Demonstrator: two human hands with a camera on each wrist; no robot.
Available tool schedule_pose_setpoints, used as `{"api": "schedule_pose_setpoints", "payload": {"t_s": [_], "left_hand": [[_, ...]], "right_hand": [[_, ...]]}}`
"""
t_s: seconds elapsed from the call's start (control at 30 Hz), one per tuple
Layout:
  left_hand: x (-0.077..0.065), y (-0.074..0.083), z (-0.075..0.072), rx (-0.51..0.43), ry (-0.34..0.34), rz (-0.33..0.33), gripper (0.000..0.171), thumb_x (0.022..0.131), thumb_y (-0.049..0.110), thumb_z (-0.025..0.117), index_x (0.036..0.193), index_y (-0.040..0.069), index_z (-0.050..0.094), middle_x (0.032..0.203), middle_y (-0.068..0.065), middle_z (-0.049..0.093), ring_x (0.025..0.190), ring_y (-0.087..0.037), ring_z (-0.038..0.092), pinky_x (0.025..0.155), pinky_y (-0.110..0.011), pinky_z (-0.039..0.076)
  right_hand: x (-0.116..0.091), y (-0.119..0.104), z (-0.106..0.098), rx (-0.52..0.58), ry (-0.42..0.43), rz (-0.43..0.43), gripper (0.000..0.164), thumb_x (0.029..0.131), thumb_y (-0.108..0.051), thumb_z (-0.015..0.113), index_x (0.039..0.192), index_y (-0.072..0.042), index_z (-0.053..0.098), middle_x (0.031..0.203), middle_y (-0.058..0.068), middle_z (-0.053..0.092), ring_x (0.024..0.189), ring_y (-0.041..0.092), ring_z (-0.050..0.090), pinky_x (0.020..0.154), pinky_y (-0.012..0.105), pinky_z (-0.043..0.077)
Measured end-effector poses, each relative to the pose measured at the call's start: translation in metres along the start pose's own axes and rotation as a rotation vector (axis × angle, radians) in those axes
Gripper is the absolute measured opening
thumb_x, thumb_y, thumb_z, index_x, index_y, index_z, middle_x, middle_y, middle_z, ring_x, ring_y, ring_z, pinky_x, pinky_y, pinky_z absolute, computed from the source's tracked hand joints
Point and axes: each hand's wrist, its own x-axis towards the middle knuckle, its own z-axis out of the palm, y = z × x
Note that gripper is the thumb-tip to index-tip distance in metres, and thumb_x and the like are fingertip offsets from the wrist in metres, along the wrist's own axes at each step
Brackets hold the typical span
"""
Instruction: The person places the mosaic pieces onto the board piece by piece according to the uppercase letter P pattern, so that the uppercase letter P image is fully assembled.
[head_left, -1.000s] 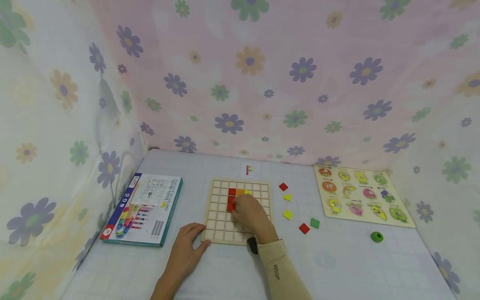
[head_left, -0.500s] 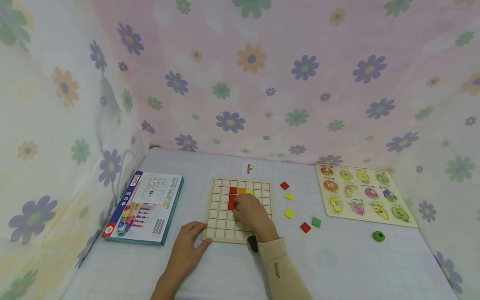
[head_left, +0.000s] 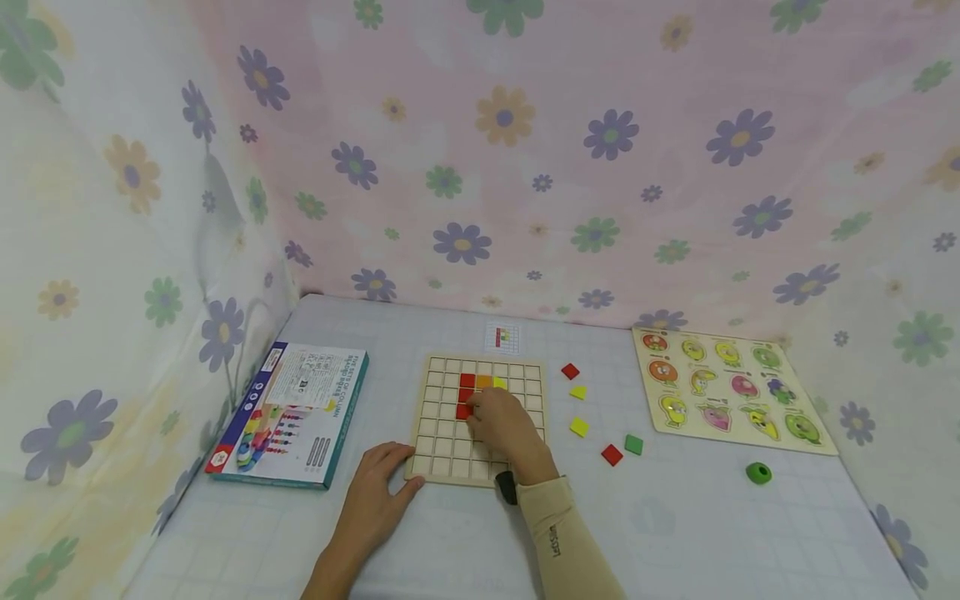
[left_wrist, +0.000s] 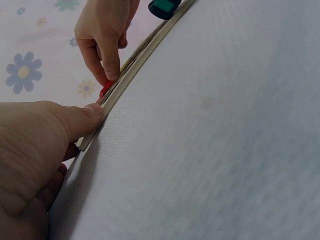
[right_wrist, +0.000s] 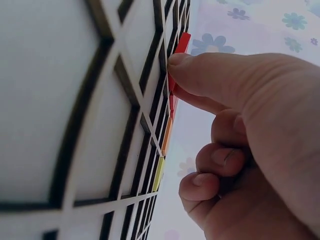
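Observation:
A wooden grid board [head_left: 441, 467] lies flat on the table. In it, red square tiles [head_left: 467, 380] form a column, with an orange tile [head_left: 484, 381] and a yellow tile [head_left: 499, 382] beside the top one. My left hand [head_left: 371, 500] holds the board's near left corner, thumb on the near edge and fingers at the left side. My right hand [head_left: 504, 427] reaches over the middle of the board. Its thumb and index finger pinch a red tile [right_wrist: 183, 44] at the grid, the other fingers curled in. Part of the board is hidden beneath it.
Loose red, yellow and green tiles [head_left: 633, 444] lie right of the board. A small pattern card [head_left: 503, 337] sits behind it. At left is a flat box [head_left: 330, 450]; at right, a fruit puzzle board [head_left: 720, 429] and a green bead [head_left: 758, 473]. Flowered cloth walls surround the table.
Both hands keep almost the same place on the board, with the right fingers staying at the red column. The whole head view has shifted slightly.

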Motion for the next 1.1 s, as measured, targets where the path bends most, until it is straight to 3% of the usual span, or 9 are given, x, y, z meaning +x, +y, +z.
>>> {"api": "schedule_pose_setpoints", "payload": {"t_s": [0.57, 1.1], "left_hand": [[0.0, 0.0002, -0.0002, 0.012, 0.003, 0.006, 0.049, 0.083, 0.023, 0.086, 0.128, 0.015, 0.069, 0.132, -0.002, 0.063, 0.134, -0.025, 0.053, 0.116, -0.046, 0.047], [0.0014, 0.001, 0.0005, 0.01, -0.011, -0.004, 0.048, 0.084, 0.022, 0.085, 0.128, 0.015, 0.069, 0.132, -0.003, 0.063, 0.133, -0.026, 0.053, 0.116, -0.048, 0.047]], "right_hand": [[-0.0007, 0.0, 0.0, 0.061, 0.012, 0.043, 0.021, 0.093, -0.013, 0.073, 0.113, -0.008, 0.077, 0.113, 0.008, 0.075, 0.11, 0.027, 0.067, 0.098, 0.043, 0.059], [-0.0016, 0.0009, -0.0003, 0.121, 0.028, 0.118, 0.017, 0.092, -0.018, 0.075, 0.105, -0.007, 0.078, 0.108, 0.008, 0.075, 0.107, 0.029, 0.067, 0.099, 0.046, 0.058]]}}
